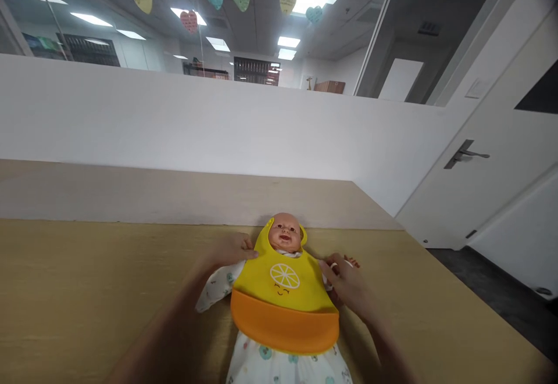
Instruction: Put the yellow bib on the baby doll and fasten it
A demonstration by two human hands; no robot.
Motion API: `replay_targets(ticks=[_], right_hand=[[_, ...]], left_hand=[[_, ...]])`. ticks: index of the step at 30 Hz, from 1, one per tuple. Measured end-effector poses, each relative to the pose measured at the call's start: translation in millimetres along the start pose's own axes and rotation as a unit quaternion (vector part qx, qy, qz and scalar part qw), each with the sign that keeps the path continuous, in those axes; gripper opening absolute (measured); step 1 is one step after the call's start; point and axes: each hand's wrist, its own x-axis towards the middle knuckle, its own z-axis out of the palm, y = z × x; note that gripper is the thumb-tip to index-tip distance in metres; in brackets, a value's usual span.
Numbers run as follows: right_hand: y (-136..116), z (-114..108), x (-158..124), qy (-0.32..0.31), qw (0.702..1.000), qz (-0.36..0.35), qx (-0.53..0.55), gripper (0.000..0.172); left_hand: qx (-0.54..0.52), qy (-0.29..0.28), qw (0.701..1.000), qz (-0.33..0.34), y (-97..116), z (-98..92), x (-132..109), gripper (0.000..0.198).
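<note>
A baby doll [285, 232] lies on its back on the wooden table, in a white patterned outfit [290, 366]. Over its chest lies a yellow bib [305, 276] with a lemon slice, a smiling face and an orange pocket [285, 323]. My left hand [233, 249] pinches the bib's upper edge beside the doll's shoulder. On the other side, my right hand [342, 279] is closed at the bib's upper right edge, next to the doll's arm. The bib's neck strap rises beside both sides of the head.
The wooden table [87, 291] has a paler strip [174, 195] along its back. A white wall [196, 122] with windows above stands behind it. Heart-shaped notes hang on the glass. At the right is a white door [501, 169] with a handle.
</note>
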Motion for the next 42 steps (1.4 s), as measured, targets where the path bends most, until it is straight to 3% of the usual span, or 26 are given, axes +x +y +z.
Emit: replay_targets(ticks=[4, 8, 11, 16, 24, 29, 33, 36, 38, 40, 42], right_hand=[[2.6, 8.7, -48.2, -0.041, 0.986, 0.017, 0.160, 0.055], [-4.2, 13.8, -76.9, -0.074, 0.963, 0.042, 0.254, 0.061], [-6.8, 17.1, -82.4, -0.059, 0.940, 0.050, 0.333, 0.061], [-9.2, 19.6, -80.6, -0.026, 0.922, 0.031, 0.384, 0.050], [-47.5, -2.8, -89.7, 0.000, 0.895, 0.125, 0.427, 0.073], [-38.4, -4.1, -90.0, 0.007, 0.912, 0.116, 0.392, 0.063], [-16.9, -4.3, -82.4, -0.031, 0.955, 0.110, 0.274, 0.072], [-9.8, -11.8, -63.3, 0.005, 0.981, 0.078, 0.175, 0.069], [-10.8, -18.0, -40.3, 0.042, 0.989, 0.040, 0.138, 0.059], [-13.9, -21.0, -9.3, 0.036, 0.994, 0.001, 0.107, 0.047], [-16.6, -17.7, 27.0, 0.010, 0.998, 0.009, 0.068, 0.041]], left_hand=[[0.072, -0.082, 0.993, 0.050, 12.4, -9.4, -21.5, 0.033], [0.135, -0.160, 0.975, 0.074, 33.0, -5.5, -36.7, 0.039], [0.164, -0.211, 0.962, 0.061, 42.8, 0.3, -39.3, 0.033], [0.121, -0.243, 0.959, 0.080, 45.4, 0.4, -44.7, 0.022], [0.094, -0.256, 0.948, 0.161, 65.4, -3.9, -63.8, 0.016], [0.079, -0.278, 0.944, 0.159, 69.6, -1.9, -63.0, 0.021], [0.066, -0.281, 0.943, 0.164, 66.3, -5.9, -63.0, 0.032], [0.038, -0.226, 0.959, 0.168, 56.3, -5.7, -52.4, 0.037], [0.027, -0.120, 0.982, 0.142, 46.3, -1.9, -38.7, 0.035], [0.043, -0.004, 0.995, 0.086, 35.6, 3.5, -22.8, 0.036], [0.060, 0.056, 0.996, 0.046, 26.1, 8.8, -8.4, 0.039]])
